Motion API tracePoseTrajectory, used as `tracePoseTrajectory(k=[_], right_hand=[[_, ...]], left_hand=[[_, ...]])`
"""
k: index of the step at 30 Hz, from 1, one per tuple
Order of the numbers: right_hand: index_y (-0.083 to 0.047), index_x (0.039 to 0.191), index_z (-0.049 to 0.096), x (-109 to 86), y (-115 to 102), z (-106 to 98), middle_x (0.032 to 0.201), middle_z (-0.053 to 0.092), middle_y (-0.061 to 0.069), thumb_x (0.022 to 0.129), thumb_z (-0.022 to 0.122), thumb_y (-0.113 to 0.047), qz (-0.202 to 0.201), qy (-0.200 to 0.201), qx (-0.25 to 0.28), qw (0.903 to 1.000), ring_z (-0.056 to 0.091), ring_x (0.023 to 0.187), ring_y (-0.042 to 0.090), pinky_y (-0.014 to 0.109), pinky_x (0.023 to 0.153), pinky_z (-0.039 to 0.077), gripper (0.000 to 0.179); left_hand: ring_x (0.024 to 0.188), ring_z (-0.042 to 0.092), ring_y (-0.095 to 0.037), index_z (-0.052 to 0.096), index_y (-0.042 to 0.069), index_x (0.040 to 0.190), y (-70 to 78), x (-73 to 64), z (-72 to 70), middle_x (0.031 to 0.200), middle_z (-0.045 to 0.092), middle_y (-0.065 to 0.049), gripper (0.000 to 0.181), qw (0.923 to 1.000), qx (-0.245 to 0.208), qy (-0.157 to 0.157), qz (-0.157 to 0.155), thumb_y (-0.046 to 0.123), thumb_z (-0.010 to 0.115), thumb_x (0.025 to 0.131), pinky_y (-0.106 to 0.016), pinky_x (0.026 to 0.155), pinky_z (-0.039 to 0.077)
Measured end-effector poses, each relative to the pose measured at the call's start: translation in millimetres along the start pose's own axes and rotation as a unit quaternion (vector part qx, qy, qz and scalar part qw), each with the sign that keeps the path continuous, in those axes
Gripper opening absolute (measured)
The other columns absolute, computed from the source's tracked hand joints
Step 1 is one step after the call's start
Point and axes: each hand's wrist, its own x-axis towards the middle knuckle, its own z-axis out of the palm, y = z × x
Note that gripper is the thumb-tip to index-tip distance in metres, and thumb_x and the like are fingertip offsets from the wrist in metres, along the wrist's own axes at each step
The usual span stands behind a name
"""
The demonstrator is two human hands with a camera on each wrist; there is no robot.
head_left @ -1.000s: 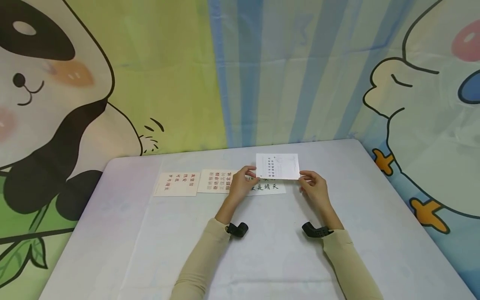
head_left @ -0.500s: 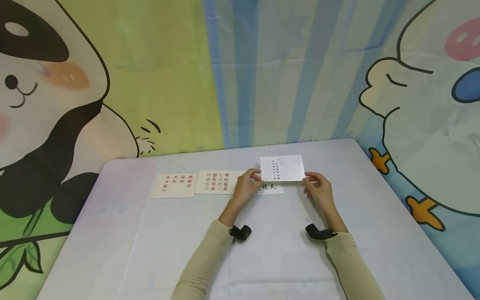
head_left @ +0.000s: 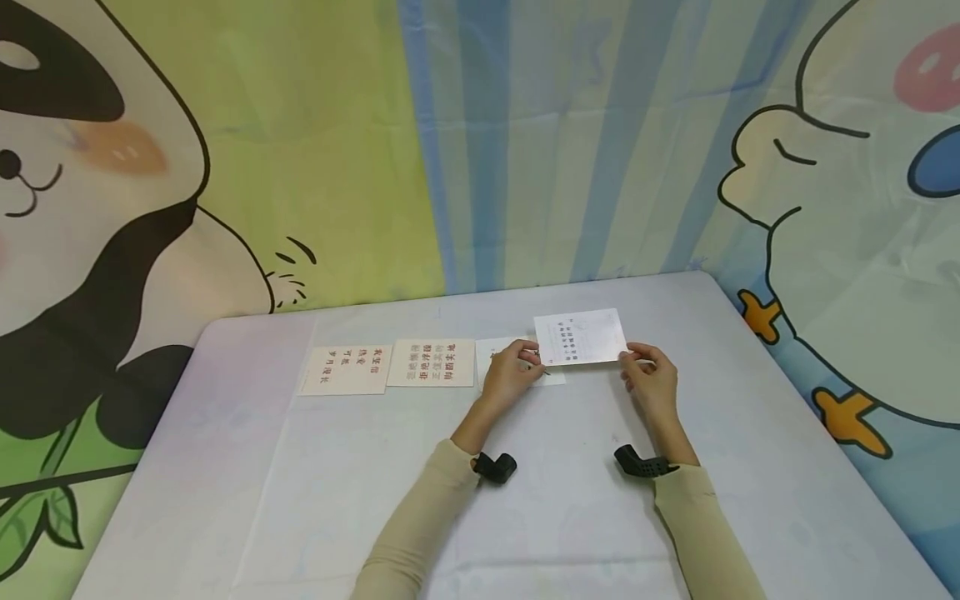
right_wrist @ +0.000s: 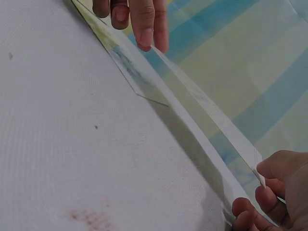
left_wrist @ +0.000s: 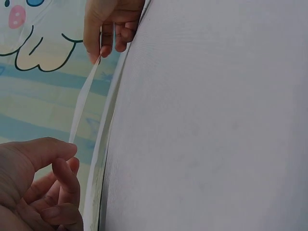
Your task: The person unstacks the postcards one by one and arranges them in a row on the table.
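A white card [head_left: 581, 336] with small printed characters is held above the table between both hands. My left hand [head_left: 513, 375] pinches its near left corner with thumb and fingers. At its near right corner, my right hand [head_left: 651, 382] pinches it likewise. Both wrist views catch the card [left_wrist: 84, 103] nearly edge-on, as a thin strip. Under the left hand lies another white card [head_left: 487, 358], partly covered by that hand. To its left on the table are a cream card with rows of characters [head_left: 431, 363] and a cream card with red characters [head_left: 346, 370].
The cards lie in a row on a white cloth-covered table [head_left: 555, 517]. The table's back edge meets a curtain [head_left: 525, 167] with stripes and cartoon animals. A black wrist camera [head_left: 495, 468] sits on the left wrist, another black wrist camera [head_left: 641, 462] on the right.
Both hands have carried the held card to the right, and it has tilted slightly. More of the cream card with rows of characters and the left end of the white card beneath now show.
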Motion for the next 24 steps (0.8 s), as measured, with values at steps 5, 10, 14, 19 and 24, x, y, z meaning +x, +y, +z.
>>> tracePoseTrajectory(k=[5, 10, 14, 19, 24], right_hand=[[0.004, 0.116, 0.061, 1.9, 1.9, -4.4, 0.088, 0.053, -0.002, 0.093, 0.065, -0.012, 0.005, 0.035, 0.015, 0.9993, 0.054, 0.058, 0.002, 0.015, 0.048, 0.043, 0.028], [0.004, 0.112, 0.061, 2.5, 3.7, -7.6, 0.085, 0.053, -0.004, 0.093, 0.065, -0.014, 0.011, 0.069, 0.02, 0.9974, 0.052, 0.058, 0.001, 0.013, 0.048, 0.042, 0.026], [0.004, 0.11, 0.063, 4.2, 5.1, -7.7, 0.084, 0.054, -0.005, 0.093, 0.066, -0.013, 0.01, 0.076, 0.007, 0.997, 0.052, 0.058, 0.0, 0.012, 0.05, 0.043, 0.025], [0.007, 0.109, 0.064, 4.7, 5.0, -8.4, 0.079, 0.053, -0.009, 0.091, 0.065, -0.007, 0.011, 0.082, -0.006, 0.9966, 0.051, 0.057, -0.003, 0.012, 0.05, 0.044, 0.023], [0.006, 0.108, 0.065, 4.4, 3.4, -10.4, 0.075, 0.052, -0.014, 0.089, 0.064, -0.005, 0.02, 0.088, -0.001, 0.9959, 0.049, 0.057, -0.004, 0.012, 0.05, 0.043, 0.022]], left_hand=[[0.068, 0.057, -0.005, 0.065, 0.007, 0.116, 1.9, 1.8, 12.2, 0.091, 0.071, -0.001, 0.031, 1.0, 0.001, 0.0, 0.002, 0.01, 0.071, 0.086, -0.025, 0.067, 0.048], [0.072, 0.06, -0.007, 0.066, 0.006, 0.116, 2.7, 1.1, 21.0, 0.091, 0.072, -0.002, 0.031, 1.0, 0.01, -0.002, 0.001, 0.009, 0.072, 0.085, -0.02, 0.066, 0.045], [0.071, 0.06, -0.006, 0.066, 0.006, 0.116, 3.6, -0.4, 21.9, 0.091, 0.072, -0.001, 0.032, 1.0, 0.008, 0.0, -0.004, 0.01, 0.073, 0.085, -0.021, 0.067, 0.046], [0.072, 0.06, -0.005, 0.066, 0.008, 0.116, 3.2, -0.2, 22.9, 0.091, 0.072, 0.001, 0.032, 0.9998, 0.016, -0.004, -0.007, 0.012, 0.073, 0.085, -0.02, 0.066, 0.045], [0.072, 0.06, -0.003, 0.066, 0.009, 0.116, 1.1, 1.5, 25.1, 0.091, 0.072, 0.003, 0.032, 0.9995, 0.029, -0.008, 0.001, 0.013, 0.073, 0.085, -0.019, 0.066, 0.045]])
